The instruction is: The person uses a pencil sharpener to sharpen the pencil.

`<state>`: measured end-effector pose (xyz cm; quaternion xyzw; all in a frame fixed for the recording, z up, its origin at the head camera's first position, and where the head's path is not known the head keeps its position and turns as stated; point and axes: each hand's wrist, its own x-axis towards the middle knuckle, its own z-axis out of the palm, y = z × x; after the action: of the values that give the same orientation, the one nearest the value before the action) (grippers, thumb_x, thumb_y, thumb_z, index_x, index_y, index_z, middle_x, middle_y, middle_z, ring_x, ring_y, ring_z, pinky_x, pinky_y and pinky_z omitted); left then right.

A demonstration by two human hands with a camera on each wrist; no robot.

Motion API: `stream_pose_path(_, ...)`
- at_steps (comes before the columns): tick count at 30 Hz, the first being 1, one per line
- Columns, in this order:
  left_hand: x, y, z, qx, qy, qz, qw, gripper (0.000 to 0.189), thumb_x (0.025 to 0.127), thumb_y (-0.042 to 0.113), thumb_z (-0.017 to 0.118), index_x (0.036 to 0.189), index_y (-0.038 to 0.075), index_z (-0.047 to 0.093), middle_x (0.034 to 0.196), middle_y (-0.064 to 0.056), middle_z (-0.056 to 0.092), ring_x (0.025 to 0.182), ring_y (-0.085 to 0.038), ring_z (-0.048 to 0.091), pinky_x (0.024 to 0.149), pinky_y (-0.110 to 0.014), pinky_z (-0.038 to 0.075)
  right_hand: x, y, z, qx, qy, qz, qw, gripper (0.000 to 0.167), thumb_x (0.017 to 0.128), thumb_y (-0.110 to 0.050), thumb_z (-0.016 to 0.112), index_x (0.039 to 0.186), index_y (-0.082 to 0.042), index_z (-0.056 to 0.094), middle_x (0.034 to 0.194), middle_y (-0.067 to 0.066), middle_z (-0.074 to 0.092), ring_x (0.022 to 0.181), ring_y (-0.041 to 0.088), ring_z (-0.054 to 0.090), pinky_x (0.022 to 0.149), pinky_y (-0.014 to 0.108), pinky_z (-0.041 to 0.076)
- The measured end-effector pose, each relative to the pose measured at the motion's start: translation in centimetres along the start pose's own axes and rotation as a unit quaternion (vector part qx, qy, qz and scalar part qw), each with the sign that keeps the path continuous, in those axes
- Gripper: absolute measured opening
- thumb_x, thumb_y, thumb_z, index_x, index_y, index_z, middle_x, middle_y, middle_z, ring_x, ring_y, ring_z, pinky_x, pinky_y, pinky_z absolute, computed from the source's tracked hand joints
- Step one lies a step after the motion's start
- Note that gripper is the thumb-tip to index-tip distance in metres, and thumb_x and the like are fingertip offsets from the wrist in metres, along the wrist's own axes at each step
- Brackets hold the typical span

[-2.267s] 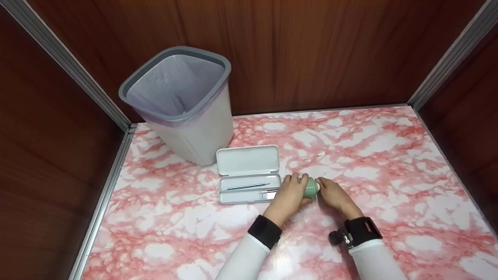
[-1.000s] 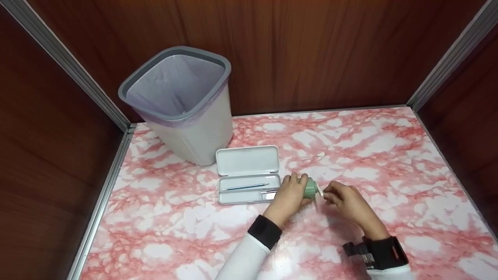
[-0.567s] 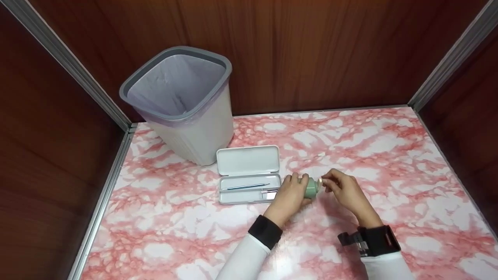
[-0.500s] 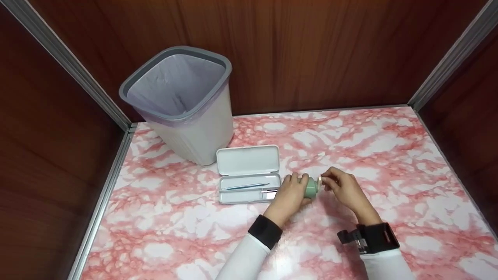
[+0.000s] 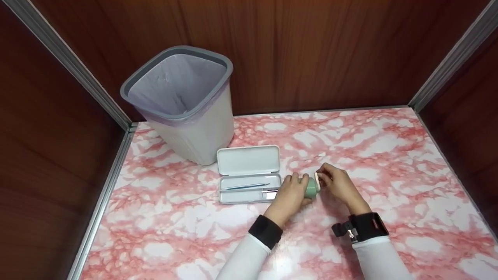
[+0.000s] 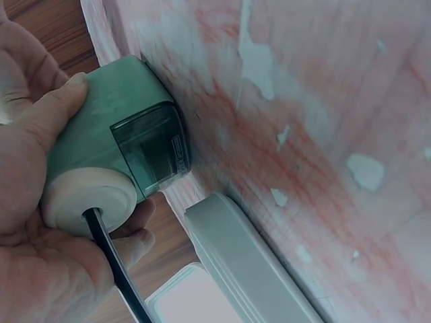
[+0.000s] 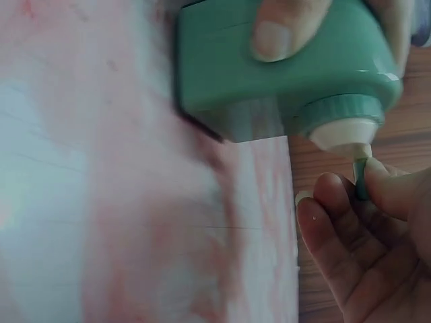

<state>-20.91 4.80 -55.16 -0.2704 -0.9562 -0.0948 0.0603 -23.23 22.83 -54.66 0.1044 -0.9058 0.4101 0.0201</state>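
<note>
A green pencil sharpener (image 5: 311, 188) lies right of the open pencil case (image 5: 248, 160), and my left hand (image 5: 287, 194) grips it with fingers over its body. In the left wrist view a dark pencil (image 6: 114, 259) sticks into the round pale front of the sharpener, beside a see-through shavings window (image 6: 153, 148). My right hand (image 5: 337, 184) is at the sharpener's far end, thumb and fingers pinching the small knob (image 7: 361, 180) of its pale crank (image 5: 317, 181). The left hand hides most of the sharpener and pencil in the head view.
A blue pencil (image 5: 246, 186) and a small white item (image 5: 270, 195) lie in the case. Behind it at the left stands a tall waste bin (image 5: 204, 136) with a liner. Wooden panels (image 5: 311, 54) enclose the red-and-white marbled table (image 5: 373, 155).
My right hand has circled at the sharpener's end, coming nearer and right, then back up and left, with the crank changing angle. My left hand and the sharpener have stayed put.
</note>
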Motion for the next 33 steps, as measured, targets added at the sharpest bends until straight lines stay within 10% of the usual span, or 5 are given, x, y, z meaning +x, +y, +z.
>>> stream_pose_path(11,-0.1,0.0,0.1,0.006,0.001,0.000,1.0000,0.073,0.076,0.048,0.078,0.131,0.008,0.048,0.113,-0.011,0.053,0.098,-0.025,0.055,0.085,-0.031,0.048,-0.3,1.6,0.5,-0.041,-0.078,-0.003,0.9961,0.011,0.091,0.000,0.062,0.084,-0.009,0.062,0.078,0.004,0.061,0.072,0.020,0.053,0.067,0.037,0.043)
stream_pose_path(33,0.1,0.3,0.3,0.021,0.024,-0.010,0.9994,0.072,0.073,0.050,0.079,0.125,0.008,0.051,0.109,-0.010,0.054,0.093,-0.024,0.056,0.082,-0.031,0.048,-3.4,1.5,0.9,-0.027,-0.073,0.005,0.9969,0.008,0.089,-0.007,0.068,0.081,-0.008,0.065,0.074,0.000,0.061,0.070,0.016,0.052,0.067,0.034,0.041)
